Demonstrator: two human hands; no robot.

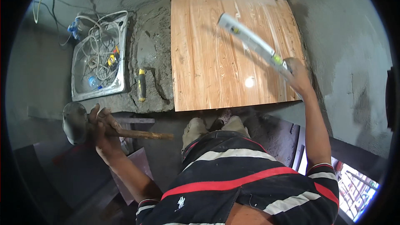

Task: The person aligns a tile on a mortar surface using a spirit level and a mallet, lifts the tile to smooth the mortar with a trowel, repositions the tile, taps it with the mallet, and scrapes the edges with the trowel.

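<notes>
My left hand (104, 130) is closed around a mallet with a rounded head (75, 121) and a wooden handle (143, 134), in front of the slab's edge and left of my body. Closed on one end of a pale spirit level (250, 38), my right hand (298, 77) is over the right side of a glossy wood-grain tile (198, 54). The level slants from there to the upper left and casts a shadow on the tile. It looks raised off the surface. The tile lies on the slab, beside rough grey mortar (152, 41).
A tool with a yellow and black grip (142, 85) lies on the mortar. Left of it, a metal sink (124, 64) holds a coiled hose, a plastic bottle (92, 82) and a yellow item (111, 60). Grey plastered walls (354, 54) close in the sides and back.
</notes>
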